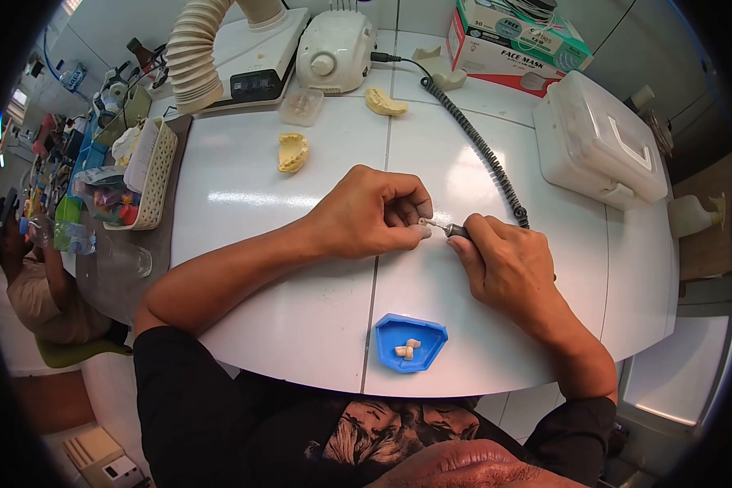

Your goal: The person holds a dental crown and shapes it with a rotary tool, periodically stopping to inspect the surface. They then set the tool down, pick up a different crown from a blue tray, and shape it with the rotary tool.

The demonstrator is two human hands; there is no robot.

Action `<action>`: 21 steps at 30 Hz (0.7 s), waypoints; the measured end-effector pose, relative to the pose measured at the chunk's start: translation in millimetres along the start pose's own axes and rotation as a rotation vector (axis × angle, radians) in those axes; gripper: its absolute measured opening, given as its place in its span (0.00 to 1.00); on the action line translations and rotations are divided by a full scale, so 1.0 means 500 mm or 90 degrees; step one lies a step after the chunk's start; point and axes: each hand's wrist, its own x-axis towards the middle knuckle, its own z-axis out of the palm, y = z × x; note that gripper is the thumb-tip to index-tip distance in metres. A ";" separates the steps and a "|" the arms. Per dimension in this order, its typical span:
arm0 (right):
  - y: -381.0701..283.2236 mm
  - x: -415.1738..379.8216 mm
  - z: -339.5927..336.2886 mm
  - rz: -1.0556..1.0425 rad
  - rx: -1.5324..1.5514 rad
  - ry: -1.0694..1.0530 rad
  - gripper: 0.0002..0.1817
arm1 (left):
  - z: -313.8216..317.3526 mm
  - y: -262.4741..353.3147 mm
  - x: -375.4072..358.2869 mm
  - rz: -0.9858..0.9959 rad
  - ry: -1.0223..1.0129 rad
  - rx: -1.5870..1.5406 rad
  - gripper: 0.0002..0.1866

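My right hand point(508, 260) grips a dark rotary handpiece point(458, 232) like a pen, its thin metal bur pointing left. The bur tip meets, or nearly meets, the fingertips of my left hand point(374, 213). Between thumb and fingers there, a small tooth-coloured piece point(422, 221) is pinched, mostly hidden. Nearer my body, a blue tray point(386, 355) holds several small tooth-coloured pieces point(407, 349). Beyond my left hand lie two yellowish dental casts, one nearer point(292, 152) and one farther back point(385, 102).
A coiled cord point(484, 142) runs from the white control box point(333, 53) toward my right hand. A ribbed hose point(195, 57) hangs at back left. A white case point(598, 142) and mask boxes point(504, 61) stand right. Beside a basket point(159, 183), another person point(57, 293) sits left.
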 end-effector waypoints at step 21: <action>0.000 0.002 0.001 0.008 -0.001 -0.001 0.16 | -0.002 0.005 0.000 -0.017 0.000 0.005 0.12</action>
